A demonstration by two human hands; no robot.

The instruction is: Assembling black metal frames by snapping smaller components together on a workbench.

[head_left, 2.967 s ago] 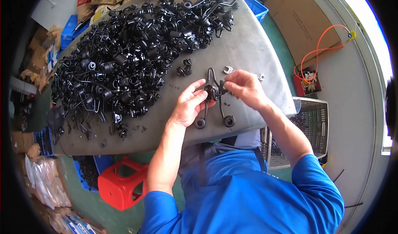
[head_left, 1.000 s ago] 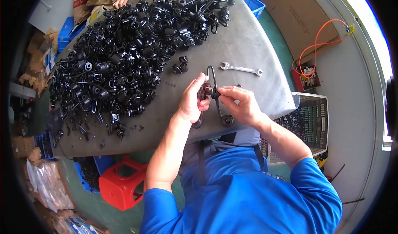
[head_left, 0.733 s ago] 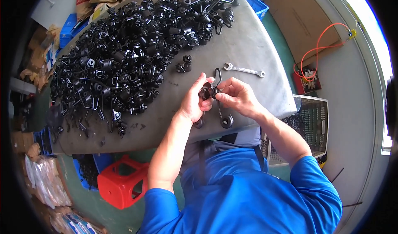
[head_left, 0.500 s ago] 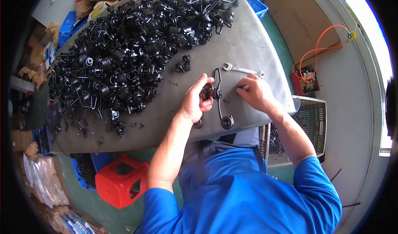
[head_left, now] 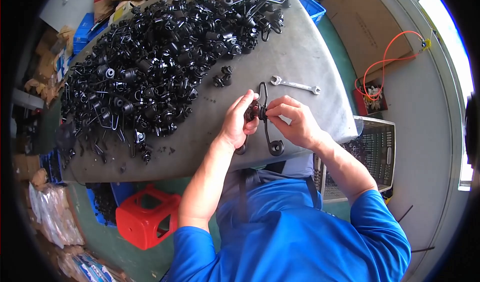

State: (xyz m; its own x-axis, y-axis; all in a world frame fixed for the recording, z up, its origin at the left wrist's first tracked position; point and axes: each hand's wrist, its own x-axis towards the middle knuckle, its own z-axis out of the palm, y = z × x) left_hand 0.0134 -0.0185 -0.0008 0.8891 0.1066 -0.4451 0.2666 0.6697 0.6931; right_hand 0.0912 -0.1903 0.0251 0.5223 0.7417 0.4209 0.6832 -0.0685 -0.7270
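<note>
My left hand (head_left: 237,122) is wrapped around the dark middle of a black metal part with a bent rod (head_left: 267,131). The rod makes a narrow loop at its far end. At its near end sits a round black roller-like piece (head_left: 276,147). From the other side, my right hand (head_left: 298,123) pinches at the middle of this part, fingertips pressed together against it. Whatever small piece lies between those fingertips is hidden. Beyond the right hand a silver open-ended wrench (head_left: 295,85) lies flat on the grey table (head_left: 220,154).
A large heap of black metal parts (head_left: 150,57) covers the table's left and far side. One small black part (head_left: 222,77) lies apart from it. A red stool (head_left: 145,221) stands below the near edge. Grey crates (head_left: 382,154) and a red box (head_left: 378,104) are at the right.
My right hand has moved left from beside the wrench to the middle of the black part and now touches it. The left hand keeps its hold in nearly the same place.
</note>
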